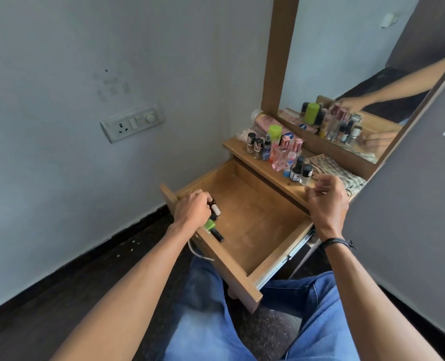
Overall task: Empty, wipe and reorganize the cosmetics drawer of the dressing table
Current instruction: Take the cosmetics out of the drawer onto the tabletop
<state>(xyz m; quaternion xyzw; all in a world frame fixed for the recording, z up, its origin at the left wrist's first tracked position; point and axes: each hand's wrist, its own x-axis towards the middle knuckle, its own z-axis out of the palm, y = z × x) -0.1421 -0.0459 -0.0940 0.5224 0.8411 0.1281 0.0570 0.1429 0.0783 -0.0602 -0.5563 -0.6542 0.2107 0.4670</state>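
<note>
Pale grey walls meet a dark floor, and a white switch plate (131, 122) sits on the left wall. Right of it stands the wooden dressing table, its drawer (255, 220) pulled fully out over a person's lap in blue jeans (205, 321). The drawer is a plain light-brown wooden box with a metal runner along its right side. Most of its floor is bare, marked with pale scuffs and specks.

At the drawer's front left corner the left hand (191, 208) reaches in from above, its fingers curled round a small dark bottle with a white cap (215, 207). Just in front of that, against the front wall, lie a green nail polish bottle (210, 225) and a black-capped bottle (217, 235), both on their sides.

Behind the drawer, the tabletop (289, 188) carries a crowded row of small bottles (281, 152) from its left end towards the middle, upright and close together, with a lime-capped can (275, 131) and a pink tube (267, 121) behind them by the mirror frame. A checked cloth (341, 173) lies crumpled at the tabletop's right end.

The right hand (326, 201) hovers over the tabletop's front edge near the drawer's back right corner, fingers loosely curled and holding nothing, a black band (336, 242) at the wrist. Above, the mirror (346, 61) reflects the bottles and an arm.
</note>
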